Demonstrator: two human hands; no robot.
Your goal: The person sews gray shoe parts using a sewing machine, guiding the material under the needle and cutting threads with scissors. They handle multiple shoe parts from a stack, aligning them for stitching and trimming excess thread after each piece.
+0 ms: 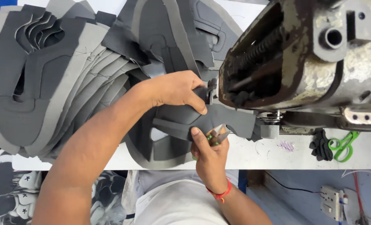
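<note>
Left hand [175,89] clamped over the top edge of a dark grey shoe-upper piece [185,121], fingers curled down onto its matte, foam-like surface, thumb hidden beneath. Right hand [210,152] pinching the lower edge of the same piece with the thumb, fingers closed around small thread snips [219,134] with bright metal blades and a green handle. Red thread bracelet [219,193] circling the right wrist. Piece held just in front of the sewing machine [314,62], its right end reaching under the machine head, near the presser foot area; exact contact there hard to judge, perhaps touching.

Machine body heavy cast metal, paint chipped and rust-streaked, with a dark open cavity showing a coiled spring and rods. White worktable [269,156] scuffed and marked, smooth-surfaced. Fanned across the left side, a big stack of cut upper panels [48,83]: curved, layered sheets in pale grey and charcoal, flat and felt-like, with stitched contour lines and cut-out openings. Further right on the table, a small heap of dark scraps [321,146] just beside green-handled scissors [344,146]. Below the table edge, a white wall socket [331,202] with thin wires.
</note>
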